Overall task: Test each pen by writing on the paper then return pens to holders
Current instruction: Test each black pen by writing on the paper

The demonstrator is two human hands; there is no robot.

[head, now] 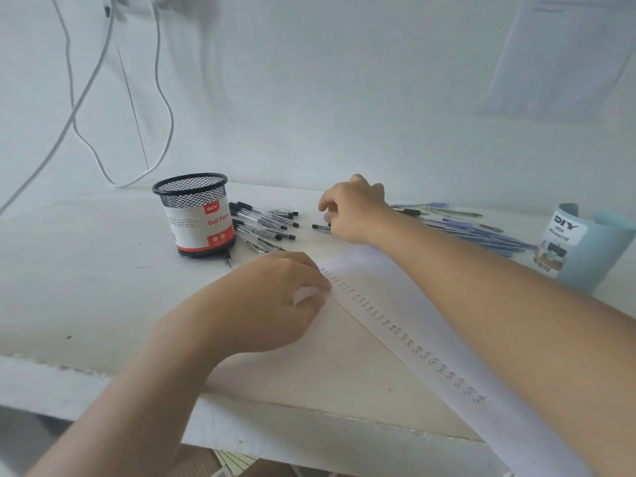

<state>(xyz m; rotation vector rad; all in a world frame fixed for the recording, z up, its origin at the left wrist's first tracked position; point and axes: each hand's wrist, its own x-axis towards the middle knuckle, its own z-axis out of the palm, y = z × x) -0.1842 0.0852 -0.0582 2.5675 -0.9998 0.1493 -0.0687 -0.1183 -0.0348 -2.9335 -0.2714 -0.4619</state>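
Left hand [261, 297] is pressing the paper [382, 280], hiding its corner. Beyond the paper, right hand [354, 211] is covering a pen [320, 227]; I cannot tell its grip.

My right hand [354, 211] covers most of a black pen [320, 227]; only the capped end shows, so I can't tell if the fingers pinch it. The paper [375, 280] runs off the bottom edge and its writing is too small to read. The blue organizer [592, 263] is cropped at the right, and the wall sheet [557, 53] is blurred.

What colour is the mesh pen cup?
Black mesh pen cup with a white and red label, clearest in the head view.
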